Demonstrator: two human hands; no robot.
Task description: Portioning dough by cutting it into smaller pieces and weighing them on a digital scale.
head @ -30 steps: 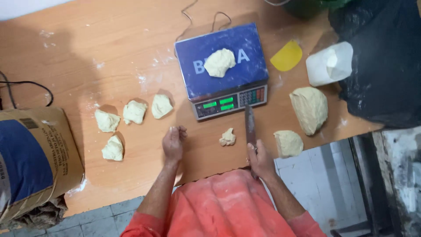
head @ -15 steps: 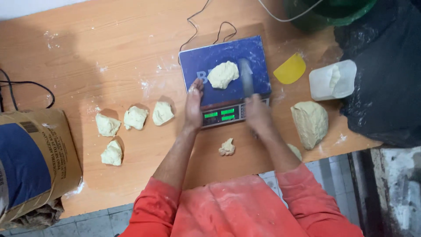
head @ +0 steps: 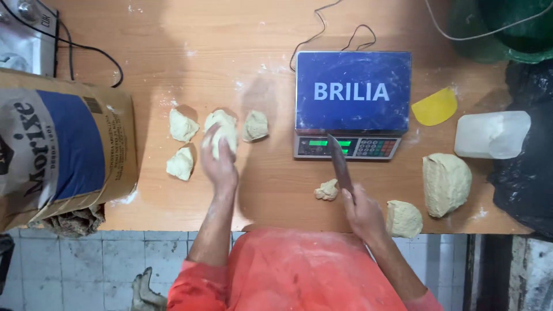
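My left hand [head: 220, 164] holds a pale dough piece [head: 225, 138] over the wooden table [head: 230, 52], among a group of portioned dough pieces [head: 183, 125] left of the scale. A knife [head: 340, 162] is gripped in my right hand [head: 364, 214], its blade pointing up toward the display of the blue-topped scale [head: 352, 91]. The scale's platform is bare. A small dough scrap [head: 327, 190] lies just left of the knife. Right of my right hand sit a medium dough lump [head: 404, 219] and a large dough mass [head: 446, 183].
A big paper flour sack [head: 63, 144] lies at the left edge. A yellow scraper [head: 435, 107] and a white plastic container [head: 491, 135] sit right of the scale. A black bag [head: 527, 173] and a green tub [head: 501, 29] fill the right side. Cables run along the back.
The dough piece has left the scale platform; my left hand carried it left to the group of portions. My right hand pulled back toward the table's front edge with the knife.
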